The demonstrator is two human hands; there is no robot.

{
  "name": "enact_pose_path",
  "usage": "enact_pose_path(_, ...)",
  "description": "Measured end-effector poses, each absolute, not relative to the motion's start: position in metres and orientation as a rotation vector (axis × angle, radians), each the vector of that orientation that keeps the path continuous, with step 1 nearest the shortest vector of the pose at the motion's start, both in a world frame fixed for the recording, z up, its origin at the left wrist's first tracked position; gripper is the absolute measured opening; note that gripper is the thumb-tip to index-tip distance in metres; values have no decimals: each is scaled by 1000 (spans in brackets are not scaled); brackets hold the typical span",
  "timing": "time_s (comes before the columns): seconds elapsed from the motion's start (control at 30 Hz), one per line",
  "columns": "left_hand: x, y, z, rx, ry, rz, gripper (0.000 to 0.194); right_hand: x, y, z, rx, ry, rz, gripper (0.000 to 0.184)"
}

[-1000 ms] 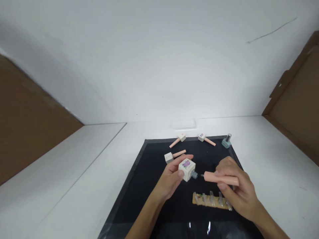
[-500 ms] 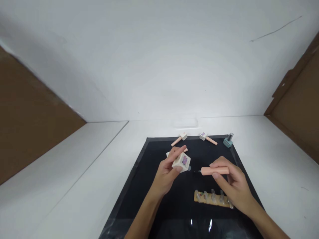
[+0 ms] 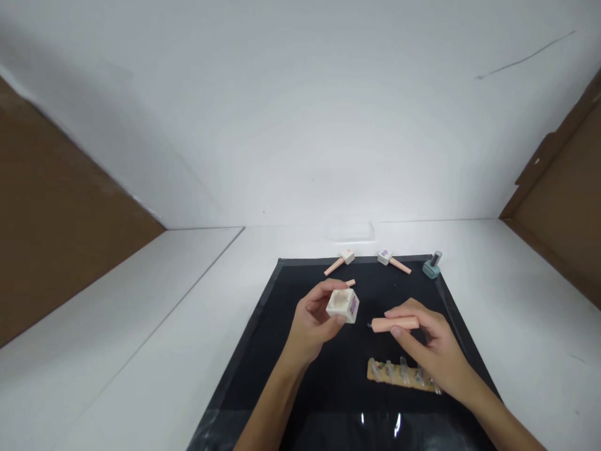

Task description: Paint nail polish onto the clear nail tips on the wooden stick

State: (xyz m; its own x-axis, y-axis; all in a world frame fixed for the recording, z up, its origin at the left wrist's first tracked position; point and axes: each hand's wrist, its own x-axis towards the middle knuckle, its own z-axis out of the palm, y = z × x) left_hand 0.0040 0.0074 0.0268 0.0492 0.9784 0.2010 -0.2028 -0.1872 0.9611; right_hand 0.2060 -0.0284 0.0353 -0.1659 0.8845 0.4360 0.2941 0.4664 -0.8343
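White cube-shaped bottle [image 3: 342, 305], peach cylindrical brush cap [image 3: 395, 324] held apart

The left hand [image 3: 312, 319] grips the tilted bottle above a black rectangular mat [image 3: 267, 357]; the right hand [image 3: 429, 341] pinches the cap, its dark tip short of the bottle. The step seems to be brush handling; the next move likely calls for steady grips. The right hand overlaps a tan strip [image 3: 397, 378] bearing clear plastic pieces [image 3: 404, 369]. Beyond lie two peach-capped white bottles [image 3: 347, 256], near a grey-capped teal bottle [image 3: 431, 270].

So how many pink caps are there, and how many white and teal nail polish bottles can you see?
Pink caps: 4, one partly hidden
White nail polish bottles: 3
Teal nail polish bottle: 1
Total: 8
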Motion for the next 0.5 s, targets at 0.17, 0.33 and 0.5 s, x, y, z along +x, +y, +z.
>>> enact_pose_path(0.17,6,8,26,1060,915,1374,50,206,-27,37,-955,-1744,692,13)
enact_pose_path(0.33,11,11,32,811,886,1406,48,205,-27,43,-778,-1800,552,29)
enact_pose_path(0.5,15,13,33,746,865,1394,48,202,-29,47,-741,-1842,380,37)
